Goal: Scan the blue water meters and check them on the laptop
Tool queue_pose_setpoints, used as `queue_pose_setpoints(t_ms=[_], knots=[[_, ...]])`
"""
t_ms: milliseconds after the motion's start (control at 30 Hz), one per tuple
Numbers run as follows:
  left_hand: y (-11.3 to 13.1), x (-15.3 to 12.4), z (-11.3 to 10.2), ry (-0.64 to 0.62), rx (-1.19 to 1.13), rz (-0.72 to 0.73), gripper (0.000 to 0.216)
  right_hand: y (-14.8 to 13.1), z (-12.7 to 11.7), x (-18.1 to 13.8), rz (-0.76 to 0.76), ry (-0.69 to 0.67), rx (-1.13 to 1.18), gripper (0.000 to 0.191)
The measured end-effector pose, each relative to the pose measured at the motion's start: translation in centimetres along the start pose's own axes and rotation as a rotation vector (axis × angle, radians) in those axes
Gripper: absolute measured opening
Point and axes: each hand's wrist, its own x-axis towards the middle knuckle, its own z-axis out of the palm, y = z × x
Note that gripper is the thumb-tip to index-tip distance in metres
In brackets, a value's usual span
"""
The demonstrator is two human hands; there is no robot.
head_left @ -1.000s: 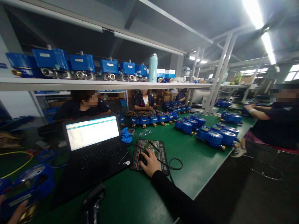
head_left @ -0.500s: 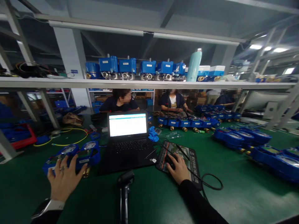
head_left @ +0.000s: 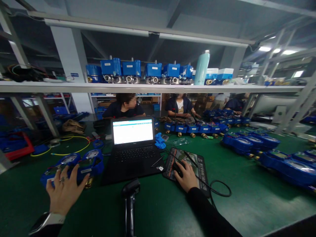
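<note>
My right hand (head_left: 188, 177) rests over a black computer mouse (head_left: 178, 168), its fingers curved round it, on a printed mouse pad (head_left: 202, 181). With fingers spread, my left hand (head_left: 63, 192) lies against the near side of two blue meters (head_left: 95, 163) with round dials and a brass fitting. Whether the fingertips press on the casing, I cannot tell. Between my hands stands an open laptop (head_left: 134, 158) with a mostly white page on its screen. A black handheld barcode scanner (head_left: 130, 191) stands in front of the laptop.
More blue meters (head_left: 287, 164) lie at the right, and a row of them (head_left: 192, 128) sits behind the mouse pad. A yellow cable (head_left: 70, 153) loops at the left. Overhead, a shelf (head_left: 148, 88) holds boxed meters and a bottle (head_left: 201, 69). Several people sit across the bench.
The whole view has shifted slightly, with things appearing a little further left. Both hands keep their places, the right on the mouse and the left at the blue meters.
</note>
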Motion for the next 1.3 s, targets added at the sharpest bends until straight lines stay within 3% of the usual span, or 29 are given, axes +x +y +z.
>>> queue_pose_setpoints(t_ms=[567, 900, 1300], knots=[[1.4, 0.0, -1.7, -0.044, -0.039, -0.069, 0.073, 0.6, 0.3, -0.1, -0.037, 0.016, -0.028, 0.045], [2.2, -0.3, -1.9, -0.003, 0.038, -0.098, 0.057, 1.7, 0.9, -0.2, -0.084, 0.039, -0.044, 0.050], [1.7, -0.4, -1.6, -0.011, 0.032, -0.082, 0.059, 2.2, 1.2, -0.2, -0.114, 0.006, -0.091, 0.061]])
